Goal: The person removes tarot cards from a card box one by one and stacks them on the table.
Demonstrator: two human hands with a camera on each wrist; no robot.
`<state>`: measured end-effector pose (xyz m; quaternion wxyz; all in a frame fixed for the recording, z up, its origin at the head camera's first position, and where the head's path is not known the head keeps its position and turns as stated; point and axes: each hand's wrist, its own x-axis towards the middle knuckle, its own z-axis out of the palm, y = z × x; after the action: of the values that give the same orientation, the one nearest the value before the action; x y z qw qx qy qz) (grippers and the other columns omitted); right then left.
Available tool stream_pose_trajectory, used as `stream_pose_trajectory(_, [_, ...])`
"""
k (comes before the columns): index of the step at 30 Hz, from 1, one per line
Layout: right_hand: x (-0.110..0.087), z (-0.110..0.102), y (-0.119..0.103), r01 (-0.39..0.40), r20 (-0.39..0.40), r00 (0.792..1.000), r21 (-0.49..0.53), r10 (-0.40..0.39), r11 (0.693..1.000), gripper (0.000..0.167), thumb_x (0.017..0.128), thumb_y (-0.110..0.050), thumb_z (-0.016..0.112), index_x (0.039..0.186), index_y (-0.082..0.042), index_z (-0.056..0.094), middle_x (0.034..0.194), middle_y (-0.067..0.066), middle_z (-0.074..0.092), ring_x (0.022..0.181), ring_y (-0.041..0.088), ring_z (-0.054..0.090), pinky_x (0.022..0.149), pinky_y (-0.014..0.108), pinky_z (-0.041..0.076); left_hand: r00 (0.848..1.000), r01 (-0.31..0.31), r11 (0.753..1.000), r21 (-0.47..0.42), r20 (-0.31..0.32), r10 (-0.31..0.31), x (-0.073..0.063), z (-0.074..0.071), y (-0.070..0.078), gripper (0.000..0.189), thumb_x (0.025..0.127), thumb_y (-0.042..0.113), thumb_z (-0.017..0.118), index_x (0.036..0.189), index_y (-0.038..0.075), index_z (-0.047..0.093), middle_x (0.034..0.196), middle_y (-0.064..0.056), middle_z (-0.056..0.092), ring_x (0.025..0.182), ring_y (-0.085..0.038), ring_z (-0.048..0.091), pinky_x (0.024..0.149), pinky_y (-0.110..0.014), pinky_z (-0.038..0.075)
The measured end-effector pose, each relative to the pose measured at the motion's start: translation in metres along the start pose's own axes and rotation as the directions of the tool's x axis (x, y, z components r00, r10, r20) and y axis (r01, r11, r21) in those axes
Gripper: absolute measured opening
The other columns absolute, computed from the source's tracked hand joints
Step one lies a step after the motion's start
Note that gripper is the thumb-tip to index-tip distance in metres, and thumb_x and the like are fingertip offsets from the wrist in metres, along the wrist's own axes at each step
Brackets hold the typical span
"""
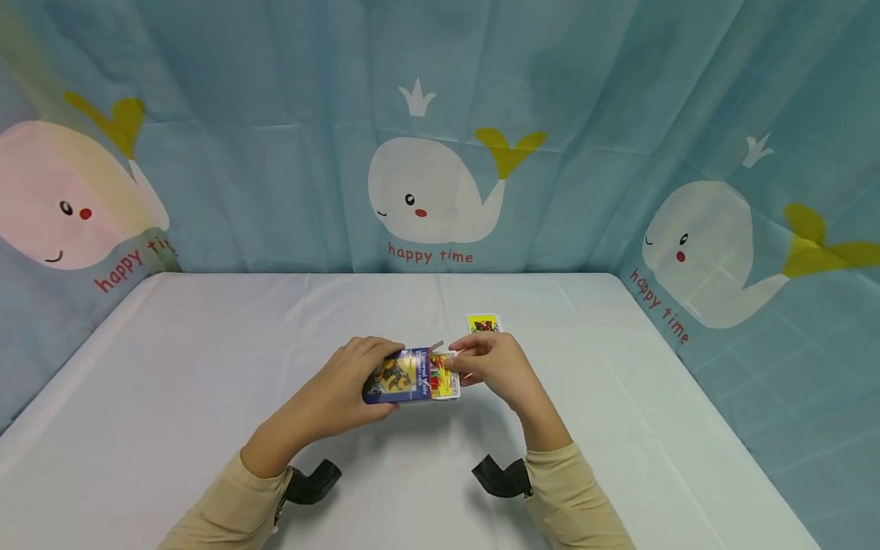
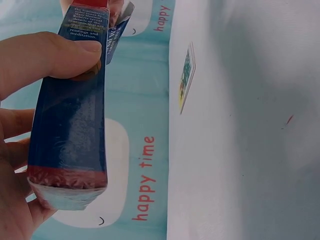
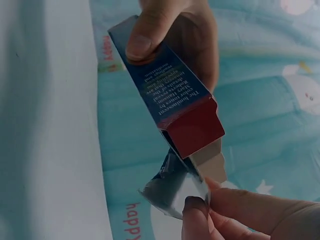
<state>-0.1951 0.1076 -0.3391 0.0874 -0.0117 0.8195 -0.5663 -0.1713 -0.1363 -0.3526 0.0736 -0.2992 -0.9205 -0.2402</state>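
In my left hand point(image 1: 344, 386) is a blue tarot card box point(image 1: 395, 378), its printed face toward the head camera and its opening toward the right. The left thumb point(image 2: 75, 55) lies along a narrow side of the box, with fingers round the opposite side. A yellow and red tarot card point(image 1: 443, 382) sticks out of the open end. My right hand point(image 1: 498, 370) pinches the card there between thumb and fingers. Red and blue flaps stand unfolded at the opening; the red flap point(image 3: 195, 129) shows in the right wrist view. The inside of the box is hidden.
A second card point(image 1: 483, 322), with a yellow picture, lies on the white-covered table point(image 1: 241, 321) just beyond the right hand. A blue curtain point(image 1: 289, 191) with whale prints hangs behind and at both sides. Each wrist carries a black camera mount point(image 1: 312, 483).
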Motion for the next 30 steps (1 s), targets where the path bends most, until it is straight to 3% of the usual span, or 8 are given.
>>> stream_pose_trajectory(7, [0.001,-0.006,0.000,-0.007,-0.014,1.000,-0.035,0.006,0.999,0.023,0.086,-0.012,0.077,0.105,0.000,0.073,0.092,0.013,0.074,0.070,0.016,0.069,0.071,0.036,0.061,1.000,-0.015,1.000,0.010,-0.016,0.015,-0.001,0.000,-0.002,0.070,0.077,0.025,0.085,0.137,0.005,0.054,0.133,-0.009,0.058,0.120,-0.028,0.053,0.099,-0.051,0.045])
stream_pose_trajectory(18, [-0.002,-0.044,0.005,0.013,0.017,1.000,-0.086,-0.011,0.996,0.025,0.087,-0.015,0.076,0.105,0.002,0.071,0.093,0.011,0.075,0.072,0.015,0.069,0.072,0.035,0.060,1.000,-0.004,1.000,0.010,-0.014,0.004,-0.001,-0.002,-0.002,0.071,0.077,0.025,0.085,0.138,0.006,0.054,0.134,-0.009,0.057,0.122,-0.028,0.051,0.102,-0.052,0.044])
stream_pose_trajectory(30, [-0.003,-0.072,0.010,0.000,-0.034,0.999,-0.133,-0.005,0.991,0.029,0.086,-0.022,0.078,0.106,-0.002,0.073,0.091,0.005,0.076,0.075,0.016,0.067,0.073,0.033,0.057,1.000,-0.001,1.000,0.006,-0.014,0.001,-0.001,-0.003,-0.002,0.071,0.077,0.025,0.084,0.138,0.006,0.053,0.133,-0.009,0.057,0.121,-0.027,0.052,0.101,-0.051,0.044])
